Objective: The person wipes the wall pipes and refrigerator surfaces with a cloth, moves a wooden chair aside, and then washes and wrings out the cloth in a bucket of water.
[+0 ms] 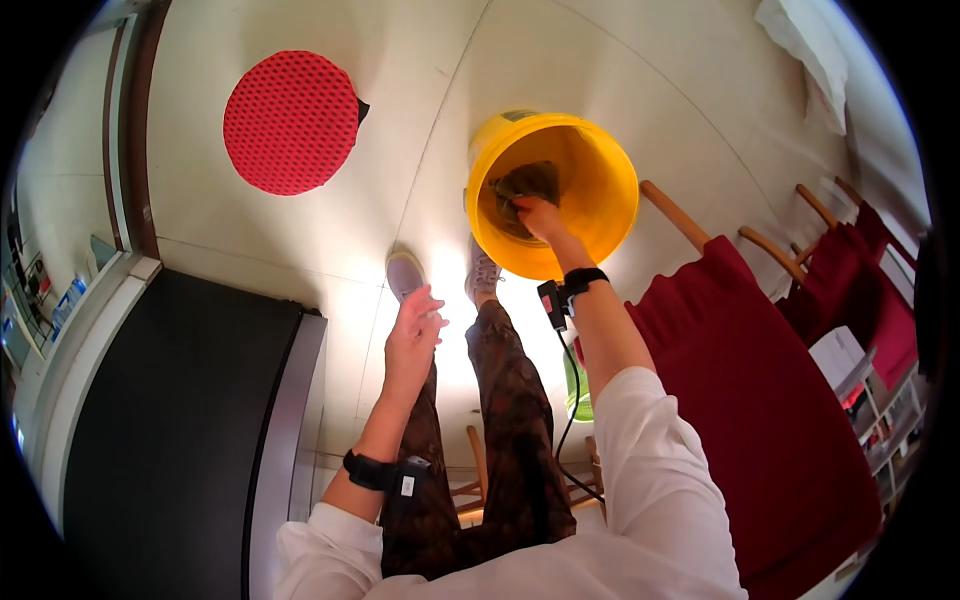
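Note:
A yellow bucket (605,210) stands on the floor in front of my feet. My right hand (541,217) reaches down into it, its fingers closed on a dark brownish-green cloth (535,180). Part of the cloth lies against the inside of the bucket, and its lower part is hard to make out. To the left of the bucket and nearer my body, my left hand (413,335) hangs in the air above my shoe, fingers apart and slightly bent, holding nothing.
A round stool with a red patterned cover (290,122) stands at the upper left. Lower left is a black-topped cabinet (170,420). Dark red cloth (730,420) covers furniture on the right, beside wooden chairs (675,215). A green object (578,385) sits under my right arm.

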